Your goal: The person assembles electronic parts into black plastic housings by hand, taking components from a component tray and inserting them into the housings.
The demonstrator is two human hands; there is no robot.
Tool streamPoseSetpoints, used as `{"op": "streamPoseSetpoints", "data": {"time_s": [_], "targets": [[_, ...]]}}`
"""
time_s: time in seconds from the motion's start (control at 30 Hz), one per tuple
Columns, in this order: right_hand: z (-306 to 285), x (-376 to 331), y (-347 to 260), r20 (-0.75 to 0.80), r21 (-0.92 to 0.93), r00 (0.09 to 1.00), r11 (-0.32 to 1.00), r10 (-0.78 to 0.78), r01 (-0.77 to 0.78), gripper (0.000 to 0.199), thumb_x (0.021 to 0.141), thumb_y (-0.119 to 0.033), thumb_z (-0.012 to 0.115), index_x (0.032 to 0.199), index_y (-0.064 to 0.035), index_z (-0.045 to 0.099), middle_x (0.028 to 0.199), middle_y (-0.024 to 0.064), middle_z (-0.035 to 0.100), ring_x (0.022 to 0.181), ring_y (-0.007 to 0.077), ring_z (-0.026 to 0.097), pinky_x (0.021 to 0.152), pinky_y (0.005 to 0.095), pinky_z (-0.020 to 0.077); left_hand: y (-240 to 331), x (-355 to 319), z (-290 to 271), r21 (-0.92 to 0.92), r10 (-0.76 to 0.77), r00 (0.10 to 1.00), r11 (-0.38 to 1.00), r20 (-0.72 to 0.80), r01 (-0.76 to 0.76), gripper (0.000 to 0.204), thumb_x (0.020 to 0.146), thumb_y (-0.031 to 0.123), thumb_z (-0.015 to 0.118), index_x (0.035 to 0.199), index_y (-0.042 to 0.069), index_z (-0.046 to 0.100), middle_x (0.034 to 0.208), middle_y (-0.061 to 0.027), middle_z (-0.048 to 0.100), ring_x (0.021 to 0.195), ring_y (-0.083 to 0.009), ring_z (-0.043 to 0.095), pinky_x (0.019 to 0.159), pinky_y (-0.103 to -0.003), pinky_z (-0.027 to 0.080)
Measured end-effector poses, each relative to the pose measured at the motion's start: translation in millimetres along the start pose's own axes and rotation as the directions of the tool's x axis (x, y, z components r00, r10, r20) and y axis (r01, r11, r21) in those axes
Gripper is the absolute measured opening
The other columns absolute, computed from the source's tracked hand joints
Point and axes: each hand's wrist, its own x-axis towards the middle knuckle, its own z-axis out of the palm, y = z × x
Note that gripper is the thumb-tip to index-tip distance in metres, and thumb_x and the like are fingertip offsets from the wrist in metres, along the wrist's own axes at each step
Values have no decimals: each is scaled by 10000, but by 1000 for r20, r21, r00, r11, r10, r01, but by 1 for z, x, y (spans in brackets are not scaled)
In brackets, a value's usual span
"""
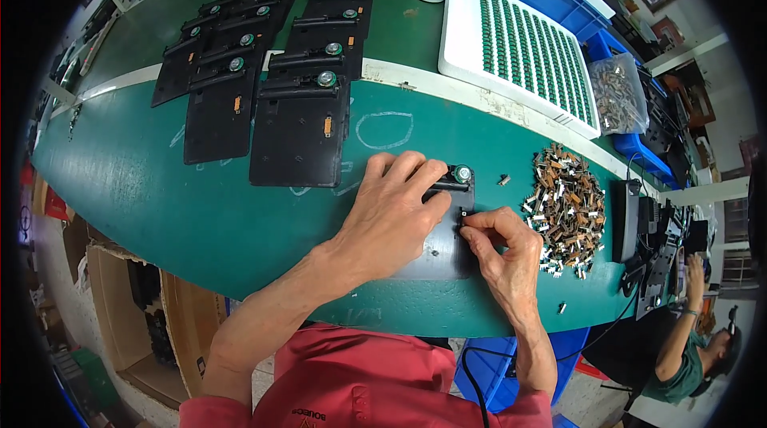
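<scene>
A black plastic panel [435, 256] lies flat on the green table in front of me, with a round silver-and-green part [461, 173] at its top right corner. My left hand [390, 208] lies over the panel's upper left, its fingers curled around the black tube-like ridge there. At the panel's right edge, thumb and forefinger of my right hand [507, 250] are pinched together beside a tiny pale spot; whatever they hold is mostly hidden. Right of that hand is a heap of small metal-and-brown parts with pins [566, 212], and one loose part [504, 180] lies apart from it.
Similar black panels [296, 144] overlap in rows at the back left, several with orange pieces. A white foam tray [463, 48] holds rows of green parts. Beside it sits a clear bag [619, 96]. An open carton [120, 324] stands at lower left; another person [691, 356] works at right.
</scene>
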Motion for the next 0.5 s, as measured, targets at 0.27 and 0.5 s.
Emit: {"op": "streamPoseSetpoints", "data": {"time_s": [0.27,0.5], "targets": [[-2,5,-3,38,-67,992,990,-122,124,144,785,33,720,926,12,700,812,104,633,645,167,599,572,297,476,-1,0,0,4,4,1000,1000,10,-4,201,738,78,752,925,44,686,1198,-82,559,1119,-262,502,899,-419,371],[-6,7,-4,87,-42,996,999,-8,11,147,785,31,719,929,18,697,800,100,624,644,169,588,578,301,475,0,-1,0,13,10,1000,1000,3,-10,174,749,77,726,914,39,687,1194,-87,561,1116,-262,503,898,-419,371]]}}
